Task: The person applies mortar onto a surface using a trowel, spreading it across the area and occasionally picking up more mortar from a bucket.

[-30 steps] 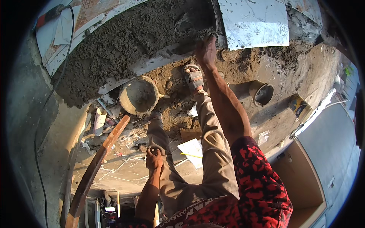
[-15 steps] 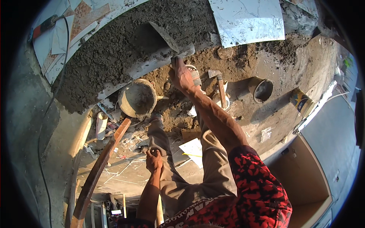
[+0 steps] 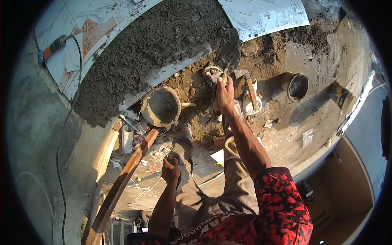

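Note:
My right hand (image 3: 224, 96) grips a mortar-covered trowel (image 3: 228, 51), its dark blade over the inner edge of the bed of grey mortar (image 3: 134, 53). Below the blade is my sandalled foot (image 3: 213, 73), partly behind the hand. A hammer-like tool with a wooden handle (image 3: 250, 92) rests on a white container (image 3: 249, 108) to the right. My left hand (image 3: 170, 171) is curled beside my knee; what it holds, if anything, is hidden. A mortar-coated bucket (image 3: 162, 110) is between the bed and my legs.
White tiles (image 3: 269, 16) border the mortar. A power tool (image 3: 53, 49) with a trailing cable lies upper left. A long wooden beam (image 3: 122, 183) runs along the left. A small bucket (image 3: 297, 87), a torn box (image 3: 339, 98) and a cabinet (image 3: 351, 179) are at right, amid rubble.
My right hand first moved down and left with the trowel, then right and slightly down. The hammer-like tool came into view from behind my arm. The view has shifted.

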Demonstrator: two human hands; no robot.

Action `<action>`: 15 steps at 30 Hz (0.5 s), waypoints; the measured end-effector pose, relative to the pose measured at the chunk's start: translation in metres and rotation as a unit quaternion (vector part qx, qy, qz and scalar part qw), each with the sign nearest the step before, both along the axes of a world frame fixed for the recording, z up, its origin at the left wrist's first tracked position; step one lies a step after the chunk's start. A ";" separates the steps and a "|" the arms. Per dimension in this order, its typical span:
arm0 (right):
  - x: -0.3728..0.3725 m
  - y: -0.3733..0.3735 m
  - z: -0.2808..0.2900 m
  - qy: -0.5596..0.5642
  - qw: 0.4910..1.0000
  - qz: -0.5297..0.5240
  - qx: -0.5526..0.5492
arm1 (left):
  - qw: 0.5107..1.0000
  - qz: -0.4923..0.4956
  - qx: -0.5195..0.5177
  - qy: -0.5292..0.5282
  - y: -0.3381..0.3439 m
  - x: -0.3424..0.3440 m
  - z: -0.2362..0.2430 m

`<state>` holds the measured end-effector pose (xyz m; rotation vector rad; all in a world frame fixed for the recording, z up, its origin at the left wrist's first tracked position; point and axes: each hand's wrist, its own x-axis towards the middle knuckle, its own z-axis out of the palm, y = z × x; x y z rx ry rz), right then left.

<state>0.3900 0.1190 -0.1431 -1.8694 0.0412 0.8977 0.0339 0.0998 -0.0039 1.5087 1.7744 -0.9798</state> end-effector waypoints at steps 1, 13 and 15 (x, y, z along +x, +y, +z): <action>-0.002 0.001 0.002 0.010 0.998 -0.045 0.032 | 0.999 -0.051 -0.003 -0.001 0.003 0.001 0.001; -0.035 0.014 0.048 0.046 0.949 -0.280 0.137 | 0.978 -0.194 -0.056 0.062 0.037 -0.001 0.001; -0.027 0.006 0.005 -0.115 0.938 -0.326 0.028 | 0.976 -0.199 -0.071 0.050 0.027 0.024 -0.012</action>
